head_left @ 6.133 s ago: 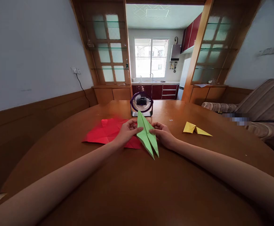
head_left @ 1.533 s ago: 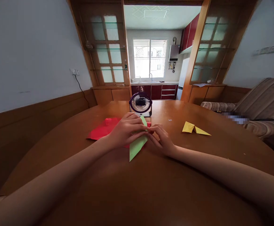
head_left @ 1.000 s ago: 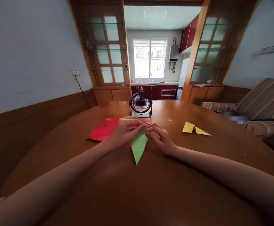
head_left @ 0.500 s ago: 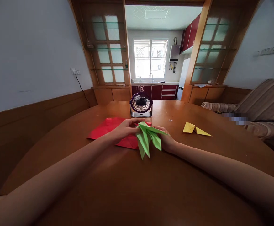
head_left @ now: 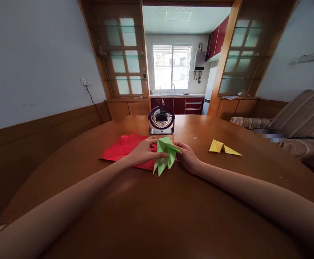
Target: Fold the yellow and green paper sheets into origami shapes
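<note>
Green paper (head_left: 165, 155): pinched between both hands, mid-table, over the red sheet's (head_left: 120, 149) edge.
Left hand (head_left: 143, 153): grasping it from 9 o'clock.
Right hand (head_left: 187, 157): grasping it from 3 o'clock.
Fan (head_left: 161, 120): at 12 o'clock.
Writing: none readable.

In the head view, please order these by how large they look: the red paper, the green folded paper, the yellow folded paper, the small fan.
1. red paper, partly hidden
2. small fan
3. green folded paper and yellow folded paper: alike, unsure.

1 head cam looks fwd and down, close over table (head_left: 157, 216).
</note>
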The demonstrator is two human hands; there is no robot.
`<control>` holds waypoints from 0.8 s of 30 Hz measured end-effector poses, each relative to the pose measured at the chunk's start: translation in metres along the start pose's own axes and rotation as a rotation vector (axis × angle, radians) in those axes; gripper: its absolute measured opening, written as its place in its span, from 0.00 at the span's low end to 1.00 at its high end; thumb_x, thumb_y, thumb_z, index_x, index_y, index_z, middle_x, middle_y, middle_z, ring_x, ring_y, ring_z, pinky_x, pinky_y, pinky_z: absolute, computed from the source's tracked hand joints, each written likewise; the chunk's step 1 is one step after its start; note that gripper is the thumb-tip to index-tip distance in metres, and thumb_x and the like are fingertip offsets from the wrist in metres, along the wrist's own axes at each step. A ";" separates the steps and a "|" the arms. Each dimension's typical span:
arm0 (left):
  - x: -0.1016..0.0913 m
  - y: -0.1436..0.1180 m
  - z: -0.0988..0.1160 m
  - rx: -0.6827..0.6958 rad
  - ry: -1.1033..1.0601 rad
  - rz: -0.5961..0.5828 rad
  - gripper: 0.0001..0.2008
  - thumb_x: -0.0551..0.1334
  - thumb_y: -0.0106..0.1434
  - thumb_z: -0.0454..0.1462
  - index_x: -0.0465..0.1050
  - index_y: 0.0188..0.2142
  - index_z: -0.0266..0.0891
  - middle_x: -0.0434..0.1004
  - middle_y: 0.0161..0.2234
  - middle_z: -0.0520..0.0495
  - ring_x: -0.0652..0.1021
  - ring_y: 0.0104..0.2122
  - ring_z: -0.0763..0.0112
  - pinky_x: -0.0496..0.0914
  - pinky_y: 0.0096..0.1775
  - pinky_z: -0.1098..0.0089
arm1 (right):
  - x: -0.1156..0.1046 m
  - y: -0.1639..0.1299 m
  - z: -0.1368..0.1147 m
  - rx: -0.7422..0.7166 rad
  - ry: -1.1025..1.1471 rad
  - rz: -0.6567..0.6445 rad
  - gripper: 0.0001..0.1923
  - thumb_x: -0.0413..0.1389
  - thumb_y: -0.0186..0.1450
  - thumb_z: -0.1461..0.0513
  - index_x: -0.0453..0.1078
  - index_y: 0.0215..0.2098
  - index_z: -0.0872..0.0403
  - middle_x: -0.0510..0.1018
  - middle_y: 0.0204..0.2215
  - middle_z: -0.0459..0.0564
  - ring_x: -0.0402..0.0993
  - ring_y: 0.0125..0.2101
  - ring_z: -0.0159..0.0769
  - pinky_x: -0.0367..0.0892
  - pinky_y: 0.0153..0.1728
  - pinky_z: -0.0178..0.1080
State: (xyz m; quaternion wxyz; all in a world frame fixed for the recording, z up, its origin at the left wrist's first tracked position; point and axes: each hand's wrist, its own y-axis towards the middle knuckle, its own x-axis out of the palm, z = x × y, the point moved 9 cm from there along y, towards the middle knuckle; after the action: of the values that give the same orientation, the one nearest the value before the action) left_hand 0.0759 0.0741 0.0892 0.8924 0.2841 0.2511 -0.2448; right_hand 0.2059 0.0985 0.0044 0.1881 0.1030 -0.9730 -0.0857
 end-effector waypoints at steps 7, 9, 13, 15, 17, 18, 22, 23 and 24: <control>-0.026 -0.003 -0.008 -0.128 0.345 0.244 0.13 0.53 0.66 0.42 0.71 0.34 0.37 0.77 0.29 0.45 0.76 0.28 0.66 0.66 0.29 0.70 | 0.014 -0.008 -0.021 -0.164 -0.139 -0.106 0.25 0.62 0.57 0.54 0.63 0.51 0.48 0.74 0.40 0.48 0.73 0.36 0.37 0.71 0.35 0.40; -0.030 -0.004 -0.001 -0.140 0.578 0.270 0.11 0.53 0.66 0.40 0.69 0.40 0.36 0.77 0.29 0.44 0.77 0.28 0.62 0.64 0.29 0.69 | 0.026 -0.014 -0.028 -0.254 -0.230 -0.205 0.35 0.65 0.54 0.56 0.58 0.57 0.45 0.71 0.47 0.51 0.71 0.45 0.40 0.71 0.42 0.43; -0.021 -0.005 0.007 -0.164 0.763 0.168 0.12 0.52 0.66 0.36 0.64 0.47 0.35 0.78 0.32 0.40 0.79 0.33 0.56 0.64 0.30 0.68 | 0.032 -0.019 -0.025 -0.278 -0.442 -0.197 0.54 0.70 0.49 0.58 0.44 0.65 0.42 0.65 0.56 0.55 0.70 0.49 0.43 0.71 0.47 0.47; -0.015 -0.006 0.010 -0.152 0.692 0.131 0.15 0.55 0.63 0.34 0.62 0.50 0.35 0.79 0.36 0.39 0.79 0.35 0.57 0.65 0.31 0.69 | 0.033 -0.021 -0.024 -0.284 -0.472 -0.181 0.58 0.71 0.48 0.59 0.40 0.66 0.42 0.62 0.58 0.56 0.70 0.49 0.44 0.71 0.47 0.49; -0.012 -0.005 0.011 -0.133 0.563 0.112 0.20 0.56 0.59 0.32 0.62 0.52 0.36 0.79 0.36 0.41 0.79 0.34 0.60 0.65 0.31 0.69 | 0.032 -0.022 -0.025 -0.303 -0.450 -0.182 0.55 0.69 0.50 0.59 0.41 0.66 0.43 0.63 0.58 0.56 0.70 0.50 0.45 0.71 0.48 0.49; -0.012 -0.005 0.010 -0.132 0.487 0.105 0.22 0.57 0.57 0.32 0.62 0.52 0.36 0.79 0.34 0.43 0.78 0.32 0.61 0.65 0.30 0.70 | 0.030 -0.021 -0.026 -0.308 -0.426 -0.173 0.51 0.67 0.52 0.60 0.42 0.66 0.44 0.64 0.57 0.56 0.70 0.50 0.45 0.71 0.47 0.48; -0.013 -0.003 -0.009 -0.209 0.156 -0.002 0.13 0.58 0.52 0.34 0.69 0.40 0.38 0.76 0.28 0.50 0.76 0.28 0.67 0.66 0.29 0.72 | 0.008 -0.016 -0.030 -0.289 -0.332 -0.016 0.35 0.60 0.57 0.60 0.51 0.59 0.45 0.69 0.48 0.51 0.74 0.40 0.39 0.72 0.37 0.43; -0.013 -0.003 -0.015 -0.231 0.100 -0.040 0.10 0.59 0.51 0.35 0.69 0.36 0.38 0.76 0.29 0.50 0.76 0.29 0.67 0.66 0.30 0.71 | 0.001 -0.015 -0.030 -0.277 -0.319 0.035 0.33 0.60 0.56 0.60 0.54 0.57 0.46 0.70 0.47 0.50 0.74 0.37 0.37 0.72 0.35 0.41; -0.014 -0.003 -0.020 -0.244 0.076 -0.060 0.08 0.60 0.50 0.35 0.68 0.33 0.38 0.76 0.29 0.50 0.76 0.30 0.67 0.67 0.31 0.71 | -0.005 -0.013 -0.030 -0.260 -0.309 0.080 0.31 0.60 0.56 0.60 0.56 0.55 0.47 0.70 0.46 0.50 0.74 0.34 0.35 0.71 0.34 0.40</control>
State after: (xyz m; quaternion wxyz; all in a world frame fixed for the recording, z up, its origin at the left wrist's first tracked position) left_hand 0.0578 0.0891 0.0820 0.9025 0.1750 0.3208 -0.2281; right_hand 0.2241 0.0832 0.0274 0.0517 0.0250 -0.9743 -0.2177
